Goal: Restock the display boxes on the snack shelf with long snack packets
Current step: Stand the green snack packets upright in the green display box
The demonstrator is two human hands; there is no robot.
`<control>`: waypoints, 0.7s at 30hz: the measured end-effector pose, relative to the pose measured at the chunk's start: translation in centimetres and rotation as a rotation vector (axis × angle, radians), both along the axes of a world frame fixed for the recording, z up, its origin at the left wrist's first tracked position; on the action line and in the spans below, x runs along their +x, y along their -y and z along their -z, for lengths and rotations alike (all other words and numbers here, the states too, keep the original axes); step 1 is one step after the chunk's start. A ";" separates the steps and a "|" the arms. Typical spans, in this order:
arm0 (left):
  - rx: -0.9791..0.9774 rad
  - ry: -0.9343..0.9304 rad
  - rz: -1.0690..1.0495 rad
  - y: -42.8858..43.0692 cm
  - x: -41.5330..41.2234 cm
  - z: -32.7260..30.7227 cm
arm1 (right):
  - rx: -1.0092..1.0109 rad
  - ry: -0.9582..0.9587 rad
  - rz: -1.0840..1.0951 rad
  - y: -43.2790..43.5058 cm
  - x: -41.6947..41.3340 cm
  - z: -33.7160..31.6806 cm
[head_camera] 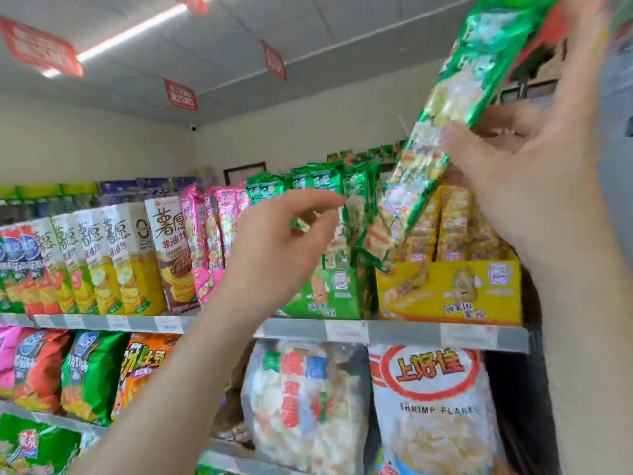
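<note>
The snack shelf point(394, 332) runs across the scene, its top tier carrying a yellow display box point(452, 293) at the right and a green display box point(329, 293) just left of it, both packed with upright packets. The right hand point(513, 166), high at the right, is clamped on a long green snack packet point(442, 132) tilted above both boxes. The left hand point(284, 245) has fingers spread apart, fingertips touching the green packets point(325, 186) standing in the green box.
</note>
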State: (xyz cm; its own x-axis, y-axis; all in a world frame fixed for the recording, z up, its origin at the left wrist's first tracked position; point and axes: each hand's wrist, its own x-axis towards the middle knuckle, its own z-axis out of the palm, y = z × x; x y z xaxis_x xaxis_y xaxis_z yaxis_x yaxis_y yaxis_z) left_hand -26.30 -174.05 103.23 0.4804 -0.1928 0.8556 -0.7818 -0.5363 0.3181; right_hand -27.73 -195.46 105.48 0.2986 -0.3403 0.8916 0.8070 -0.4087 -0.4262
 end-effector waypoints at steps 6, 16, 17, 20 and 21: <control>0.360 0.215 -0.253 3.9 3.8 -7.8 | -0.130 0.144 0.271 0.6 1.0 -2.7; 0.863 -0.030 -0.455 5.5 9.2 -8.9 | -0.105 -0.018 0.332 0.5 6.2 -1.8; 0.828 0.014 -0.435 5.3 9.2 -8.9 | -0.092 -0.029 0.317 0.6 6.6 -1.8; 0.701 0.127 -0.358 4.1 8.7 -8.4 | -0.029 -0.005 0.277 0.6 7.3 -2.1; 0.650 0.142 -0.333 3.7 8.5 -8.1 | -0.010 0.015 0.258 0.5 7.5 -2.3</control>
